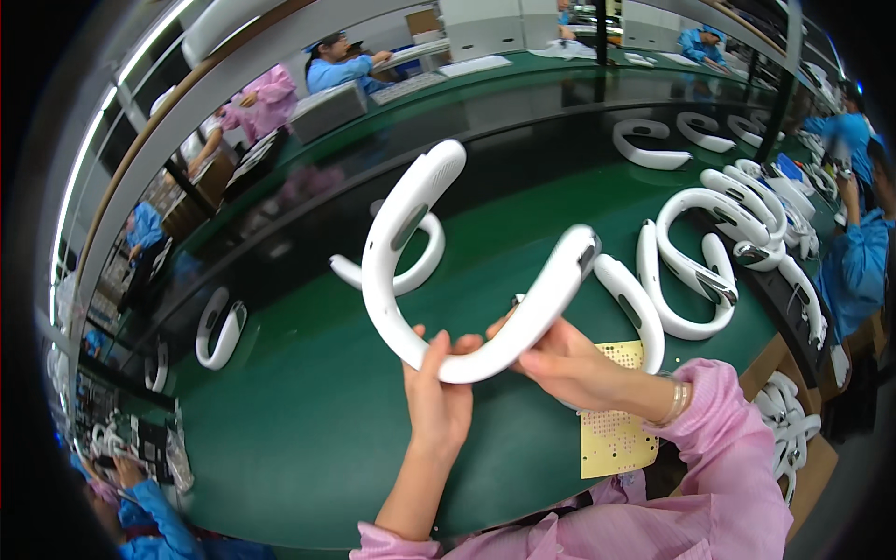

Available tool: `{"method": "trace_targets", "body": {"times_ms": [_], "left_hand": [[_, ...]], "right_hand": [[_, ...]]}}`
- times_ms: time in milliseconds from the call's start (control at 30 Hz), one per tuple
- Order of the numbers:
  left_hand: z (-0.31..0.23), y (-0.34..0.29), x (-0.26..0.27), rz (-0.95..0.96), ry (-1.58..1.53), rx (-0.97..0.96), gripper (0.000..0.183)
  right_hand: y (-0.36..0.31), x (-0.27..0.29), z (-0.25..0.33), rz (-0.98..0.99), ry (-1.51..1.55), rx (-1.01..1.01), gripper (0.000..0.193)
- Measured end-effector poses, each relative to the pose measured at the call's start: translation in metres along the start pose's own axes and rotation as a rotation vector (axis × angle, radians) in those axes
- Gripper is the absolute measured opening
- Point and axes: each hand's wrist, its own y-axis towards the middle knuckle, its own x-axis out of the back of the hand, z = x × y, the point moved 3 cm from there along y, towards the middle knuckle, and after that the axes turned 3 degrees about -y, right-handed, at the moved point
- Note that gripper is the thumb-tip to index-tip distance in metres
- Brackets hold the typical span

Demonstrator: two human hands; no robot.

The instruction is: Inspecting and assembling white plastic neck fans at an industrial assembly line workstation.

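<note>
Both hands, the left hand [439, 397] and right hand [560, 359], have fingers clenched on the bottom curve of a white U-shaped band [448, 271], raised mid-frame above the green bench [308, 411], seemingly so both open ends show.

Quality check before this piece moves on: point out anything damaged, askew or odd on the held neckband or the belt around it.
Nothing stands out. The white U-shaped neckband held by the left hand and right hand shows no crack or break. Other neckbands lie loosely on the green belt.
</note>
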Motion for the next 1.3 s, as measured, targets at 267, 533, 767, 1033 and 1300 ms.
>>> {"method": "trace_targets", "body": {"times_ms": [267,533,767,1033,1300], "left_hand": [[-0.037,-0.004,-0.002,0.142,0.229,-0.241,0.043],[-0.032,0.007,-0.018,0.100,0.301,-0.315,0.032],[-0.032,0.032,-0.034,0.144,0.314,-0.290,0.021],[-0.038,0.160,0.014,0.221,1.411,-0.757,0.052],[-0.011,0.206,0.009,0.623,2.088,-0.938,0.038]], "right_hand": [[-0.005,-0.007,0.043,0.532,-0.939,-0.465,0.054],[-0.028,-0.032,0.029,0.443,-1.641,-0.293,0.040],[-0.008,-0.014,0.033,0.388,-1.690,-0.210,0.043],[0.120,0.103,0.089,0.016,-1.755,0.010,0.045],[0.138,0.173,0.090,-0.116,-2.280,0.542,0.043]]}}
